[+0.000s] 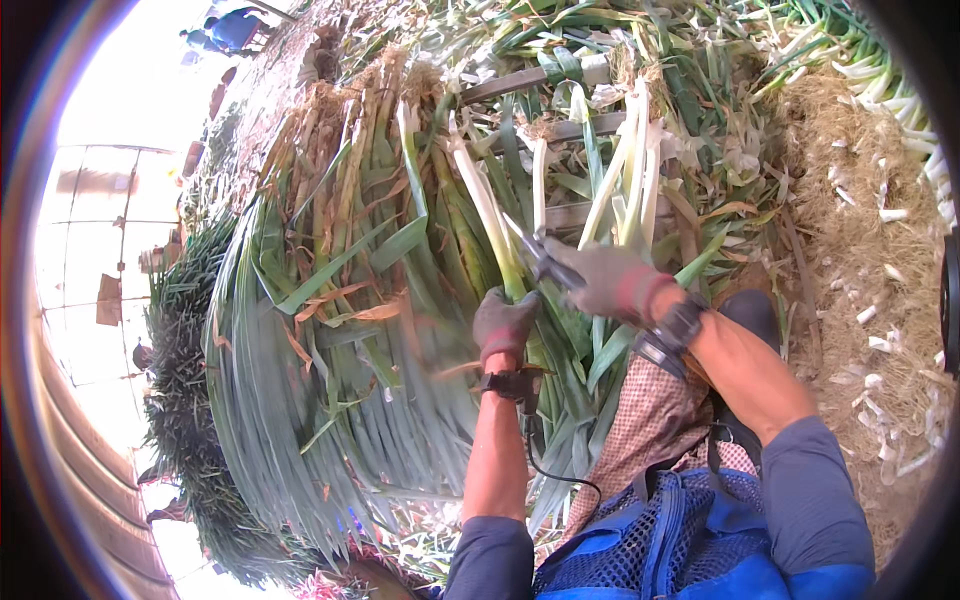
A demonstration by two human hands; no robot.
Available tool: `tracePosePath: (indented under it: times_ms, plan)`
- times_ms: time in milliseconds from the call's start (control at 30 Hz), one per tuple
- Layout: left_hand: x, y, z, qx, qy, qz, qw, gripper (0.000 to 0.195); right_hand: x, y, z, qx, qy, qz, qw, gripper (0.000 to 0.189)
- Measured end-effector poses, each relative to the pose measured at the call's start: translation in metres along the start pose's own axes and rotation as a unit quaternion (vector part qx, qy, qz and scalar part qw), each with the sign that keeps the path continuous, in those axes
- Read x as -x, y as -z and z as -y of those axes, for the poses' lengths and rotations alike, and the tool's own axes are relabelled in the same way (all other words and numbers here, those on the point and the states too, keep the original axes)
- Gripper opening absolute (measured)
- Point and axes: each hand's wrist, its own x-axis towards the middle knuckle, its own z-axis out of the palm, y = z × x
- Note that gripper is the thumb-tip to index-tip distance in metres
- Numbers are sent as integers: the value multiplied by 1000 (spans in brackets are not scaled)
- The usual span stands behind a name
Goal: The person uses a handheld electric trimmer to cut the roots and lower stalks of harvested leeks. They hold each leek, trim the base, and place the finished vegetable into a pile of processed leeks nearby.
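My left hand [506,322], in a grey and maroon glove, grips a green onion stalk [484,199] where its white shank turns green. In my gloved right hand [600,277] is a knife [536,244], its blade tip beside that white shank. Several peeled white stalks [634,172] with roots lie just beyond my right hand. To the left spreads a large pile of unpeeled long green onions [360,337], roots at the far end and leaves towards me. Dry brown outer leaves cling to many of them.
Wooden slats [570,131] show under the stalks ahead. Peeled leaf waste [675,45] lies beyond them. Cut roots and white ends [862,300] cover the ground at right, with more white stalks [911,112] at the far right. A person [232,30] is at the upper left.
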Motion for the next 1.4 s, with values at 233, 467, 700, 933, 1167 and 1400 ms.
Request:
tracePosePath:
  times_ms: [233,467,700,933,1167,1400]
  plan:
    - [9,12,-7,-17,-32,40,999,52,92,-8,-21,-4,-13,82,997,91]
    - [47,-4,-26,-123,-74,117,983,56,100,-6,-32,7,-21,-15,1000,92]
    - [59,-26,-58,-130,-128,142,973,56,95,13,-52,-18,-26,-90,995,89]
    - [-25,-57,-70,-35,-323,64,943,48,71,12,-24,-64,69,-191,977,88]
    - [-23,12,-47,-180,-112,-205,956,57,102,6,-58,-58,-3,-145,988,87]
    - [-48,29,-16,-266,-51,-92,958,62,88,-26,-6,-19,36,38,998,92]
